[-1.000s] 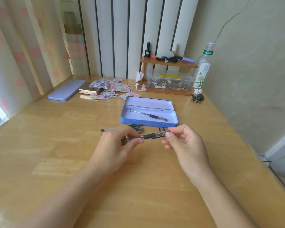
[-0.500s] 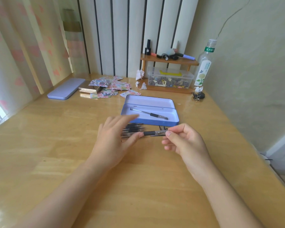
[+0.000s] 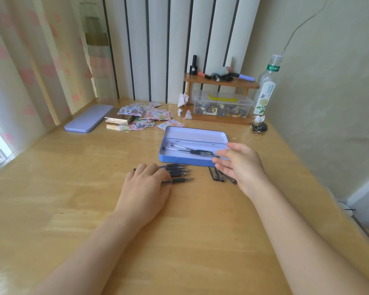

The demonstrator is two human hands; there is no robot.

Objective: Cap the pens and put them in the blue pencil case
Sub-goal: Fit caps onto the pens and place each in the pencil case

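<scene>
Two bare forearms, left grip [image 3: 145, 186] and right grip [image 3: 241, 165] ungloved; no sleeves, apparently no jewellery.

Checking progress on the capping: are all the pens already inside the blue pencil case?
No: several uncapped pens lie on the table under the left hand, outside the blue pencil case.

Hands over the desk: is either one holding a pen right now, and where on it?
Neither grips anything. The right hand hangs open beside the blue pencil case. The left hand lies flat across the barrels of the uncapped pens, pressing, not grasping.
</scene>
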